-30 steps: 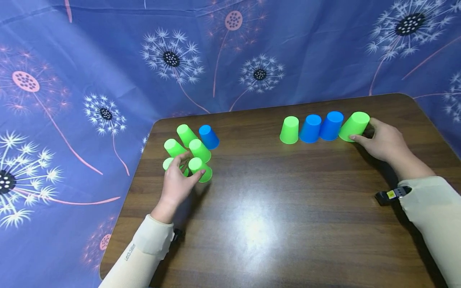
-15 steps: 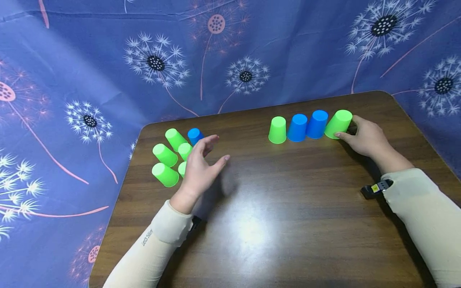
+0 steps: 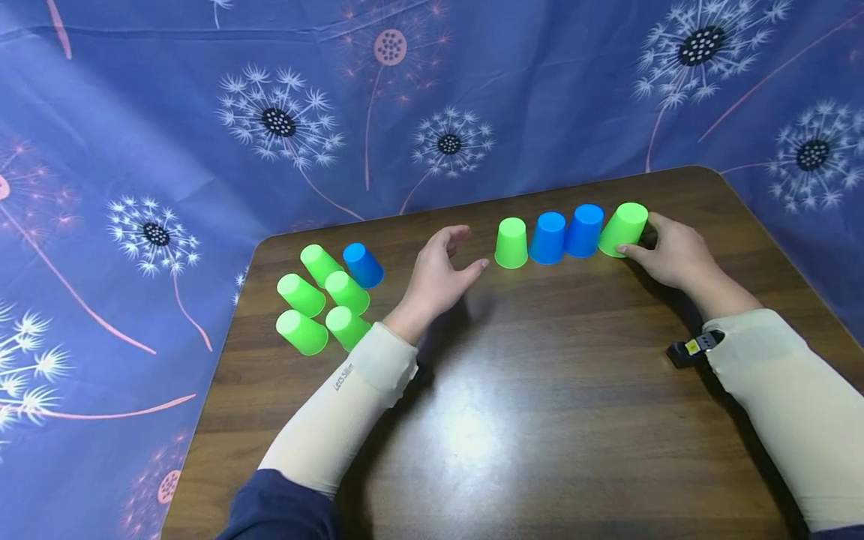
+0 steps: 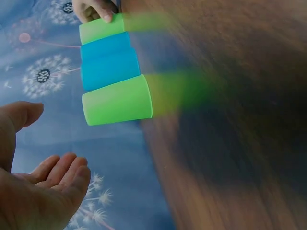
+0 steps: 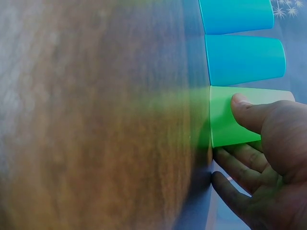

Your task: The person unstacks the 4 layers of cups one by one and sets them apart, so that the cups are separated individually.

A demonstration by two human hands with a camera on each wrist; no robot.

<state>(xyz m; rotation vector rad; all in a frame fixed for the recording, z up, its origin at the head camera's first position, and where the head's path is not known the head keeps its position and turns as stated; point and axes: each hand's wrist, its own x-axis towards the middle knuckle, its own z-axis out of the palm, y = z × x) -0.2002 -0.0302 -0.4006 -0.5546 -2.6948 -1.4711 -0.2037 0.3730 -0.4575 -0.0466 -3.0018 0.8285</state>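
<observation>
Cloth (image 3: pixel 553 97): blue, filling the top and left of the head view — a crease (image 3: pixel 169 31) crosses its upper left.
White dandelions (image 3: pixel 279 121): printed heads with dark, dotted centres and pink stems, spread along the top and down the left side.
Pink dandelion (image 3: pixel 390 47): top middle, its thin stem running down; another sits at lower left.
Table (image 3: pixel 553 390): brown wood grain, corners rounded at the back — blurred across the right of the left wrist view.
Glare (image 3: pixel 469 435): pale patch, lower middle.
</observation>
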